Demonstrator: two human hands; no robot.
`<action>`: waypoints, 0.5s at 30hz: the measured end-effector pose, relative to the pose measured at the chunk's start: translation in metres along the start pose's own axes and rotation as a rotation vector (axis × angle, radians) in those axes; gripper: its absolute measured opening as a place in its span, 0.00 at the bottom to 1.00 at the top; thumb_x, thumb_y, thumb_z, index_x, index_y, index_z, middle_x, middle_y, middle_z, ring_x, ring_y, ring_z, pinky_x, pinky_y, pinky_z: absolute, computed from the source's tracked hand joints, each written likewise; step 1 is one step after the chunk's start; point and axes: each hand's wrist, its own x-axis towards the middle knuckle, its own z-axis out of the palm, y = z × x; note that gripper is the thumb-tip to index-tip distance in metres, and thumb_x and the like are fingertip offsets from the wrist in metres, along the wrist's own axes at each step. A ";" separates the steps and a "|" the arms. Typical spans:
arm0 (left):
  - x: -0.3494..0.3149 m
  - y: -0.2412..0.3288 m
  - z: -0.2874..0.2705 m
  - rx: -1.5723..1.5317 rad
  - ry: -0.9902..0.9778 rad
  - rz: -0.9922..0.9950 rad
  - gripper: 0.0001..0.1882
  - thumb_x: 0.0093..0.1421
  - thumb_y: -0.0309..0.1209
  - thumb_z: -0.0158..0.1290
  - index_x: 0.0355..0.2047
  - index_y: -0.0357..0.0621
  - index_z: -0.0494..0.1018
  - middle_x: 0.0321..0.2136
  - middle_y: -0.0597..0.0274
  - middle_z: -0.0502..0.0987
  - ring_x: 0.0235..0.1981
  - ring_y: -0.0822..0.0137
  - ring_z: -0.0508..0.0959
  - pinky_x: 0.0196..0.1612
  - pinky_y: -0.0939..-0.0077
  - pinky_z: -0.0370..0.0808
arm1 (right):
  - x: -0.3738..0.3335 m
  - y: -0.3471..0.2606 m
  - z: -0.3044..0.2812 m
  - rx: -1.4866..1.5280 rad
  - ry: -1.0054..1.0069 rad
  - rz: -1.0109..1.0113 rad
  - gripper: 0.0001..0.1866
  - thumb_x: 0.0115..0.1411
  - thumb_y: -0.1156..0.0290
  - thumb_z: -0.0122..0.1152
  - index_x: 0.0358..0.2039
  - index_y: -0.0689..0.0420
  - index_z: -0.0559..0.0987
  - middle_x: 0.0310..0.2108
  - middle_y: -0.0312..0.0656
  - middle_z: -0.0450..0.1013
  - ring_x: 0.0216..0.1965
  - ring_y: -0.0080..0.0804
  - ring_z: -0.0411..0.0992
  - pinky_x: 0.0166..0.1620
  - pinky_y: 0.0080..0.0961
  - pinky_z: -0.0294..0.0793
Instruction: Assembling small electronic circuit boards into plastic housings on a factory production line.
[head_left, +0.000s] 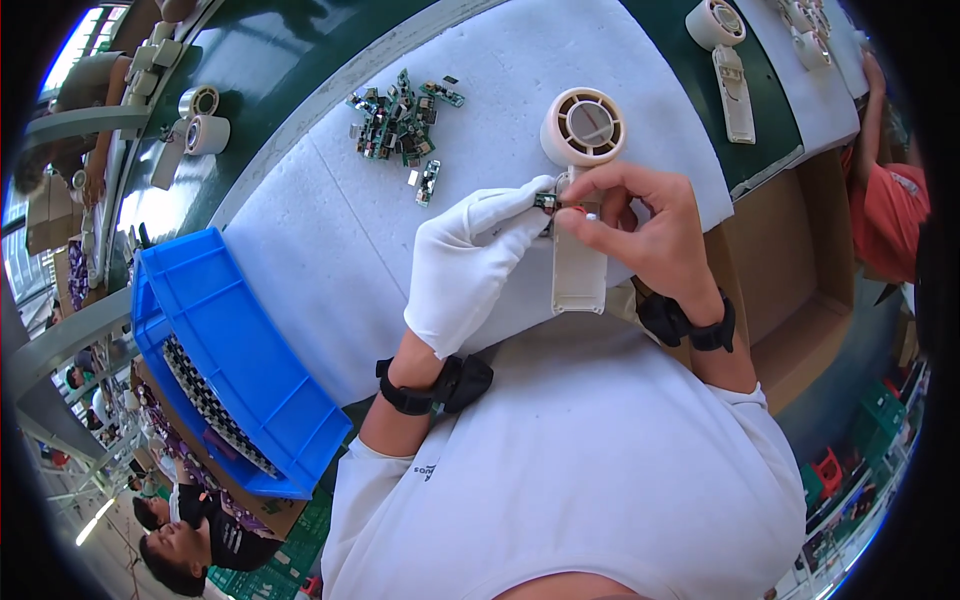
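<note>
Circuit board (pixel 546 202), small and green, is at the fingertips of the gloved left hand (pixel 465 268), which pinches it. The board is just beside the upper part of a white handheld fan (pixel 579 268), on the fan's left. The fan lies the long way, with its round head (pixel 584 127) far off and its open handle pointing back toward the white shirt (pixel 570 440). The bare right hand (pixel 655 225) reaches in over the fan from the other side, its thumb and first finger close together by the board. A tiny red bit (pixel 579 209) shows there, but I cannot tell if those fingers hold it. Both hands are near the board, and they hide the place where head and handle meet. Up and to the left, a pile of circuit boards (pixel 398 125) lies on white foam (pixel 330 220), with one loose board (pixel 428 184) just below. A blue bin (pixel 240 330) is at the left, and a cardboard box (pixel 800 230) is at the right. Another fan (pixel 735 95) lies on the green desk (pixel 768 110), well apart.
</note>
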 end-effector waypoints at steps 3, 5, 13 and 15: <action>-0.001 -0.001 -0.001 -0.046 0.004 -0.026 0.16 0.63 0.21 0.56 0.52 0.36 0.77 0.42 0.64 0.81 0.41 0.76 0.78 0.47 0.80 0.76 | -0.006 -0.004 -0.003 0.027 0.017 -0.053 0.07 0.54 0.76 0.70 0.35 0.57 0.86 0.27 0.32 0.76 0.22 0.12 0.63 0.24 0.13 0.60; -0.002 -0.002 -0.001 -0.073 -0.021 -0.036 0.16 0.64 0.22 0.56 0.52 0.36 0.77 0.43 0.64 0.81 0.42 0.76 0.78 0.47 0.80 0.76 | -0.005 -0.002 -0.004 -0.016 0.024 -0.125 0.08 0.54 0.76 0.69 0.35 0.56 0.86 0.27 0.32 0.76 0.22 0.13 0.65 0.24 0.13 0.60; 0.004 0.004 -0.004 -0.095 -0.030 -0.077 0.16 0.64 0.23 0.56 0.53 0.36 0.76 0.44 0.62 0.81 0.43 0.76 0.78 0.49 0.79 0.76 | 0.008 0.004 -0.002 -0.126 0.002 -0.355 0.10 0.52 0.77 0.69 0.36 0.52 0.87 0.28 0.35 0.77 0.24 0.19 0.70 0.23 0.15 0.62; 0.004 0.005 -0.004 -0.110 -0.028 -0.072 0.16 0.64 0.22 0.56 0.52 0.36 0.76 0.44 0.62 0.81 0.43 0.76 0.78 0.49 0.79 0.76 | 0.012 -0.001 -0.003 -0.143 -0.033 -0.331 0.10 0.52 0.77 0.69 0.36 0.53 0.87 0.27 0.36 0.77 0.25 0.21 0.71 0.24 0.18 0.63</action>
